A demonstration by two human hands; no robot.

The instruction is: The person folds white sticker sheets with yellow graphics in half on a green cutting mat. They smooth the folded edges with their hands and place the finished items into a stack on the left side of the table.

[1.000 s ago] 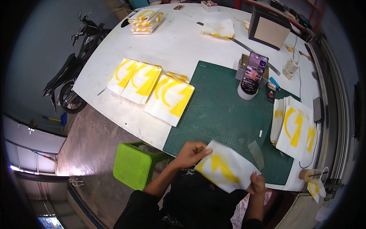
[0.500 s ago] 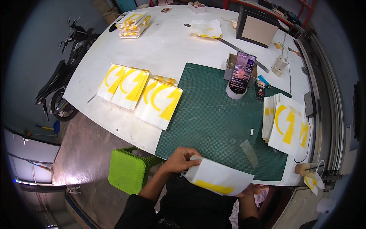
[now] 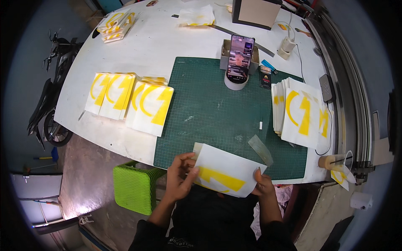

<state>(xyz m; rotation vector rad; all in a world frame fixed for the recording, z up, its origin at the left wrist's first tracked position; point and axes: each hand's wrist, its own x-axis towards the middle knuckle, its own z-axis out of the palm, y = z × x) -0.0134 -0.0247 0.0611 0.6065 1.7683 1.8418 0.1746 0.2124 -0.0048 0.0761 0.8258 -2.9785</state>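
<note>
A white folded paper piece with a yellow printed shape (image 3: 226, 167) is held up in front of my body, over the near edge of a green cutting mat (image 3: 205, 104). My left hand (image 3: 181, 176) grips its left edge, thumb in front and fingers bent at the side. On the opposite short edge, my right hand (image 3: 263, 184) pinches it near the corner. At its upper left corner a small greyish flap (image 3: 197, 147) sticks out. A clear strip (image 3: 260, 149) lies on the mat just beyond the paper.
Stacks of similar yellow-printed pieces lie left (image 3: 113, 95) and right (image 3: 299, 113) of the mat. A phone (image 3: 240, 56) stands on a white round holder before a grey box. Behind it lies a long metal ruler (image 3: 243, 37). A green stool (image 3: 135, 188) stands below the table's left edge.
The paper has been raised and turned to show more of its yellow print. My right hand has come up onto its right edge, and my left hand has shifted down its left side. The view has shifted.
</note>
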